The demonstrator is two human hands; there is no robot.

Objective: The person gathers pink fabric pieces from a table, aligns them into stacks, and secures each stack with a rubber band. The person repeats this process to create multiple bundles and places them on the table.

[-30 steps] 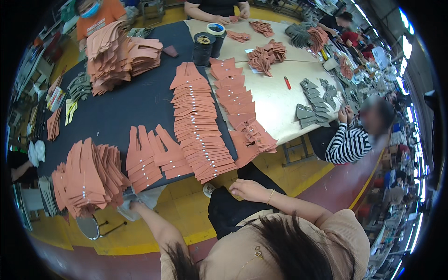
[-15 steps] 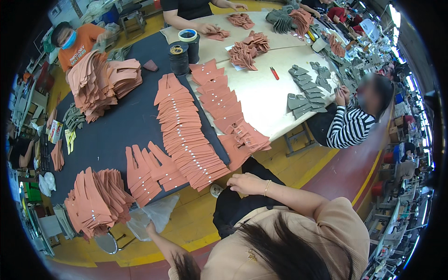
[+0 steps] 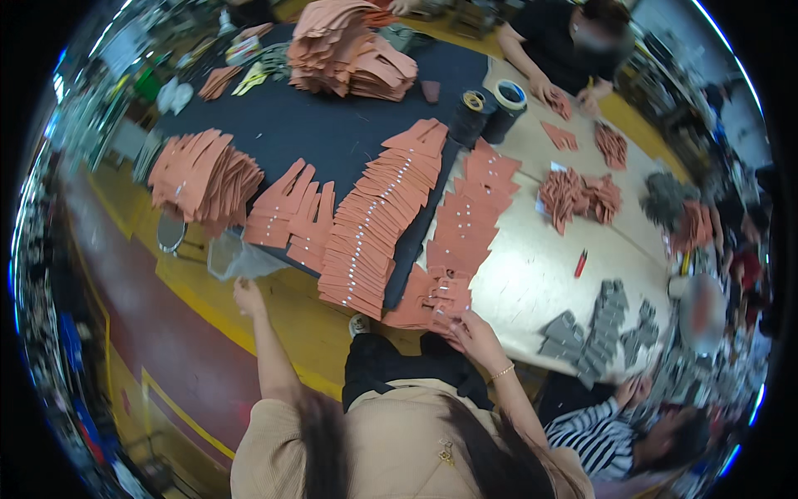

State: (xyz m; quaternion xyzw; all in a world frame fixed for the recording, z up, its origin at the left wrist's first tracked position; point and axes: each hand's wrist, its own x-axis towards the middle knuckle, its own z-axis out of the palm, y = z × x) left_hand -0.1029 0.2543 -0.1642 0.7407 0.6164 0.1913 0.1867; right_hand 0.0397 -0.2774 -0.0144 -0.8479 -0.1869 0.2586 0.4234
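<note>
My right hand [image 3: 470, 334] is at the near end of a row of coral cut pieces, its bent fingers pinching the edge of a coral piece with metal buckles [image 3: 449, 289]. My left hand [image 3: 247, 297] hangs in the air with curled fingers and no visible object in it. Just beyond it is a clear plastic bag [image 3: 239, 256] at the table's edge. Between my hands, a long overlapping row of coral pieces with pale dots [image 3: 366, 229] runs away from me. Left of it lie several forked coral pieces [image 3: 283, 208], then a tall coral stack [image 3: 204, 179].
A dark tabletop [image 3: 332, 133] adjoins a pale one [image 3: 515, 283]. Two dark thread spools [image 3: 470, 116], a large coral pile [image 3: 341, 54], red snips [image 3: 580, 264] and grey-green pieces [image 3: 603, 324] lie about. A co-worker in stripes [image 3: 594, 441] sits at right; another person in black [image 3: 549, 41] works opposite.
The view has turned and the scene has shifted. My right hand has moved from beside the table's edge onto the buckled coral piece. My left hand stays low near the plastic bag.
</note>
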